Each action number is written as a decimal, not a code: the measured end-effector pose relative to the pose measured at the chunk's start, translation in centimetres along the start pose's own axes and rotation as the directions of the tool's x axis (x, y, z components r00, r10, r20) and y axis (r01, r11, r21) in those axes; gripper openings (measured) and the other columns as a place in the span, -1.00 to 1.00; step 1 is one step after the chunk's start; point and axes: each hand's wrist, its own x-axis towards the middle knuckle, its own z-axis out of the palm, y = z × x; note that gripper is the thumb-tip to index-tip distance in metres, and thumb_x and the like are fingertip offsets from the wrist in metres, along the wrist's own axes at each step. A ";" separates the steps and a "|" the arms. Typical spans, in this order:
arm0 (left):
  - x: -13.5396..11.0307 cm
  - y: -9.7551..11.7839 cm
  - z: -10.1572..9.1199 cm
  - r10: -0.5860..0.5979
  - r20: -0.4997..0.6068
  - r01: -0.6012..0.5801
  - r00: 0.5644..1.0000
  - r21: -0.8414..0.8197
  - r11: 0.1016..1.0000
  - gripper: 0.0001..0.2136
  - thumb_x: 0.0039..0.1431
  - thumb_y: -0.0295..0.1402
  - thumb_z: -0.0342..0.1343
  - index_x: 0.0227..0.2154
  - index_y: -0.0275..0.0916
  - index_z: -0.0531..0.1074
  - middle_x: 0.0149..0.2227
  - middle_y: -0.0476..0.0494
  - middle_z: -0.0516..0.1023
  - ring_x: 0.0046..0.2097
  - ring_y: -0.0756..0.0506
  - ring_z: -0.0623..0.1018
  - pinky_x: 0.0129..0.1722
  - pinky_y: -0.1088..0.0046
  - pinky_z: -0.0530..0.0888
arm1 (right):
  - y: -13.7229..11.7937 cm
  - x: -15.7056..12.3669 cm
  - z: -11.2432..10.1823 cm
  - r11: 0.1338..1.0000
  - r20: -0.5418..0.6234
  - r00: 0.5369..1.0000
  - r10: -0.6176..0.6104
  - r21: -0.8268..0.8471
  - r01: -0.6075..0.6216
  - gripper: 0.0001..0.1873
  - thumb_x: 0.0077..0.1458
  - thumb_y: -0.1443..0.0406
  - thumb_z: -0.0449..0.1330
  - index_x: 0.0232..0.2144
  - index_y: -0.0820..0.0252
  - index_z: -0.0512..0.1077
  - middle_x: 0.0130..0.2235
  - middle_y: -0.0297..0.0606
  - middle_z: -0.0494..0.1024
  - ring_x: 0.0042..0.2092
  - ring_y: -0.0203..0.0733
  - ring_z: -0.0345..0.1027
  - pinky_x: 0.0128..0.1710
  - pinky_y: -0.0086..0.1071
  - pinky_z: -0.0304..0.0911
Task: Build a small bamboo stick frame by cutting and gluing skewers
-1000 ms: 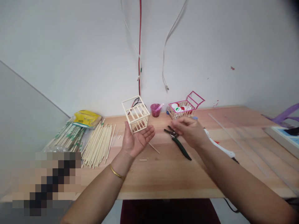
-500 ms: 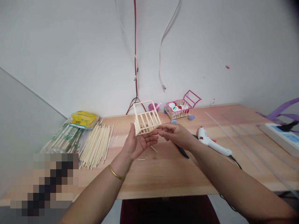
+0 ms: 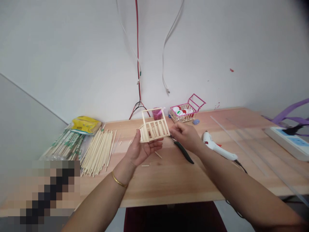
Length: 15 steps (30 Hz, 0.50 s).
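Observation:
My left hand (image 3: 141,149) is raised palm up over the wooden table (image 3: 183,180), fingers curled under a small open cage of pale wooden sticks (image 3: 154,128), which it holds tilted. My right hand (image 3: 186,135) is just right of the cage, at its right edge. Its thumb and fingers are pinched together, and I cannot make out what is between them. A gold bangle sits on my left wrist.
Black pliers (image 3: 183,153) and a white glue gun (image 3: 217,149) lie under and right of my right hand. Loose sticks (image 3: 100,151), wrapped chopsticks (image 3: 66,143) and a yellow packet (image 3: 85,124) are left. A pink basket (image 3: 187,111), pink cup (image 3: 156,113), power strip (image 3: 288,141) and clear rods (image 3: 241,143) stand farther back.
My left hand turned and tilted the stick cage and moved it right. My right hand came in from over the pliers to the cage's right edge, then drew back slightly.

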 end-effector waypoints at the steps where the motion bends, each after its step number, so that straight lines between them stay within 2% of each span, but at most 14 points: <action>1: 0.0 0.2 -0.1 0.018 -0.021 -0.018 1.000 -0.020 1.000 -0.26 0.16 0.17 -0.23 -0.05 -0.48 0.42 -0.14 -0.54 0.56 -0.21 -0.23 0.61 -0.07 0.20 0.45 | 0.1 0.2 -0.4 0.997 -0.021 0.998 0.053 0.058 -0.052 -0.71 0.10 0.12 0.14 -0.53 0.17 0.30 -0.61 -0.38 0.39 -0.54 -0.31 0.23 -0.53 -0.44 0.11; 4: 0.2 0.8 -0.4 0.070 -0.082 -0.075 0.994 -0.064 0.995 -0.28 0.17 0.16 -0.24 -0.09 -0.47 0.44 -0.18 -0.52 0.58 -0.23 -0.21 0.61 -0.08 0.20 0.46 | 0.4 0.6 -1.4 0.955 -0.023 0.989 0.147 0.264 -0.136 -0.65 0.12 0.03 0.12 -0.49 0.16 0.27 -0.62 -0.42 0.36 -0.59 -0.35 0.22 -0.57 -0.45 0.15; 8: 0.4 1.2 -0.7 0.094 -0.151 -0.109 0.984 -0.094 0.990 -0.30 0.15 0.19 -0.22 -0.14 -0.42 0.44 -0.20 -0.53 0.58 -0.26 -0.21 0.61 -0.11 0.18 0.48 | 0.5 0.5 -1.7 0.886 0.022 0.988 0.153 0.439 -0.147 -0.62 0.12 0.01 0.14 -0.51 0.16 0.25 -0.66 -0.48 0.31 -0.65 -0.41 0.15 -0.62 -0.50 0.11; 10: 0.5 1.3 -0.6 0.090 -0.168 -0.108 0.982 -0.105 0.989 -0.29 0.13 0.21 -0.22 -0.15 -0.42 0.43 -0.20 -0.53 0.58 -0.28 -0.21 0.61 -0.13 0.17 0.49 | 0.0 0.0 -1.8 0.852 0.171 0.979 0.112 0.490 -0.183 -0.65 0.12 0.03 0.15 -0.49 0.16 0.25 -0.64 -0.47 0.36 -0.66 -0.42 0.18 -0.64 -0.52 0.11; 11: 0.5 1.3 -0.6 0.087 -0.174 -0.107 0.981 -0.110 0.988 -0.28 0.12 0.21 -0.22 -0.15 -0.42 0.43 -0.21 -0.52 0.58 -0.29 -0.21 0.61 -0.14 0.18 0.49 | -0.4 -0.4 -1.9 0.836 0.291 0.954 0.071 0.504 -0.215 -0.67 0.12 0.05 0.17 -0.48 0.16 0.27 -0.62 -0.44 0.41 -0.64 -0.41 0.22 -0.63 -0.52 0.14; 12: 0.4 1.3 -0.5 0.086 -0.178 -0.107 0.980 -0.114 0.988 -0.27 0.11 0.22 -0.23 -0.14 -0.42 0.42 -0.22 -0.51 0.58 -0.29 -0.20 0.61 -0.15 0.19 0.50 | -0.9 -0.9 -1.9 0.825 0.428 0.904 0.016 0.505 -0.254 -0.69 0.11 0.07 0.18 -0.45 0.17 0.29 -0.57 -0.40 0.46 -0.61 -0.39 0.29 -0.60 -0.51 0.19; 13: 0.4 1.4 -0.4 0.085 -0.181 -0.107 0.980 -0.117 0.987 -0.26 0.11 0.23 -0.24 -0.14 -0.42 0.42 -0.23 -0.50 0.59 -0.30 -0.20 0.61 -0.16 0.20 0.50 | -1.5 -1.4 -2.0 0.817 0.569 0.820 -0.054 0.497 -0.292 -0.73 0.11 0.10 0.19 -0.43 0.18 0.31 -0.52 -0.36 0.50 -0.56 -0.35 0.36 -0.56 -0.49 0.25; 15: 0.3 1.5 -0.2 0.086 -0.189 -0.110 0.978 -0.120 0.987 -0.25 0.10 0.24 -0.26 -0.14 -0.42 0.42 -0.24 -0.49 0.59 -0.31 -0.19 0.61 -0.17 0.22 0.50 | -2.8 -2.5 -2.1 0.830 0.795 0.570 -0.206 0.450 -0.328 -0.81 0.15 0.18 0.16 -0.34 0.20 0.38 -0.38 -0.27 0.56 -0.42 -0.29 0.48 -0.39 -0.42 0.36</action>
